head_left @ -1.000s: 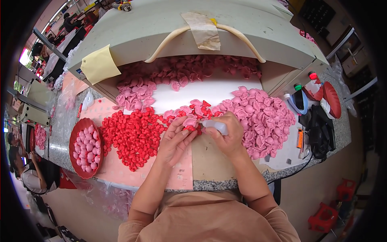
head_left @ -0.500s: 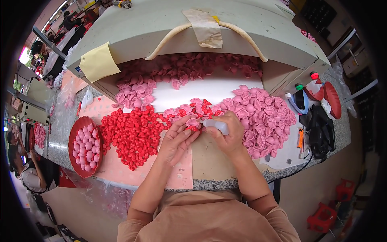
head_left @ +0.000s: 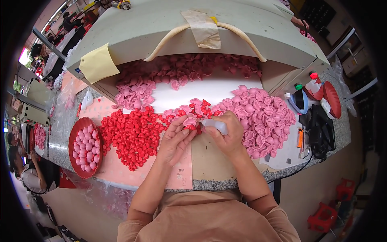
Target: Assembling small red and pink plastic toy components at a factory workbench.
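Between the fingertips of my left hand is a pink, ruffled, shell-shaped piece, with red showing just below it. My right hand is closed around a small translucent squeeze bottle. Its narrow tip points left, close to the pink piece; whether they touch is too small to tell. Just beyond both hands lies a mixed row of pink and red pieces. A heap of glossy red pieces spreads left of my left hand, and a heap of pink shell-shaped pieces lies right of my right hand.
A grey box-like housing with a pale curved tube stands ahead, pink pieces inside. At left is a red dish of round pink pieces. A blue holder, a black strap bundle and an orange lighter-like object sit at right.
The pink piece in my left hand has shifted slightly left and tilted, showing more of its ruffled edge. Another person's hand has come into sight behind the housing at upper right.
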A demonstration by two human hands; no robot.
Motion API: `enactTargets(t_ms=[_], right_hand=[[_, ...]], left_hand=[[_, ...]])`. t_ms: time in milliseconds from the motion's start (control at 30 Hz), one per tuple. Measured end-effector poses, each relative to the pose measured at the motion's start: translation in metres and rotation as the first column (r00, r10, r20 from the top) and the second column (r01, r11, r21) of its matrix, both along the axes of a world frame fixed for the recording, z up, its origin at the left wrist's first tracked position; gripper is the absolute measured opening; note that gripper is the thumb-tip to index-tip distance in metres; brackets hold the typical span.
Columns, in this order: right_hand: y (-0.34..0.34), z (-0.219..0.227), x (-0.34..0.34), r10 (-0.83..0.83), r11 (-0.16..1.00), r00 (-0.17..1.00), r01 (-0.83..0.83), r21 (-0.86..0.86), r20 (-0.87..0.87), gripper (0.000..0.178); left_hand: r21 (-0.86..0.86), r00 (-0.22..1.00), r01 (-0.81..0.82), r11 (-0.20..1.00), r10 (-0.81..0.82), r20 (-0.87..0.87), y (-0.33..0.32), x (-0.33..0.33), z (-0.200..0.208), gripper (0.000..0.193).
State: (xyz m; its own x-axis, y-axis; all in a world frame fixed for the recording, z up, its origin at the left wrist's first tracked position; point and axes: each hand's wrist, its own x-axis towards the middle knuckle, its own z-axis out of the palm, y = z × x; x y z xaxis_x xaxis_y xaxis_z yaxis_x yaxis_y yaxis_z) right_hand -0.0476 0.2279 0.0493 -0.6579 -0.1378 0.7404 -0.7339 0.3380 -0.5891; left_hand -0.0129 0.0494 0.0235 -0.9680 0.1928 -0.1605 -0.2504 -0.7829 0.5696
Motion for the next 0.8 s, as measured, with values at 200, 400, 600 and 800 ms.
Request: enactTargets(t_ms=[200,400,600,800], right_hand=[[0.0005,0.0001,0.0001,-0.027,1.000,0.999,0.027,-0.003,0.019,0.027],[0.0023,-0.0010,-0.0010,-0.055,0.998,0.998,0.055,0.005,0.022,0.030],[0.0015,-0.0019,-0.0014,-0.050,0.999,0.999,0.050,-0.008,0.021,0.031],[0.0015,-0.0009,-0.0007,-0.025,1.000,1.000,0.025,0.013,0.016,0.025]], left_hand=[[-0.002,1.000,-0.012,1.000,0.012,0.006,-0.0011,-0.0010,0.0000,0.041],[0.015,1.000,-0.024,1.000,0.024,0.015,-0.0021,-0.0012,-0.0020,0.041],[0.007,1.000,-0.026,1.000,0.026,0.012,-0.0022,-0.0007,-0.0024,0.042],[0.003,0.999,-0.025,1.000,0.025,0.030,-0.0013,-0.0014,-0.0022,0.042]])
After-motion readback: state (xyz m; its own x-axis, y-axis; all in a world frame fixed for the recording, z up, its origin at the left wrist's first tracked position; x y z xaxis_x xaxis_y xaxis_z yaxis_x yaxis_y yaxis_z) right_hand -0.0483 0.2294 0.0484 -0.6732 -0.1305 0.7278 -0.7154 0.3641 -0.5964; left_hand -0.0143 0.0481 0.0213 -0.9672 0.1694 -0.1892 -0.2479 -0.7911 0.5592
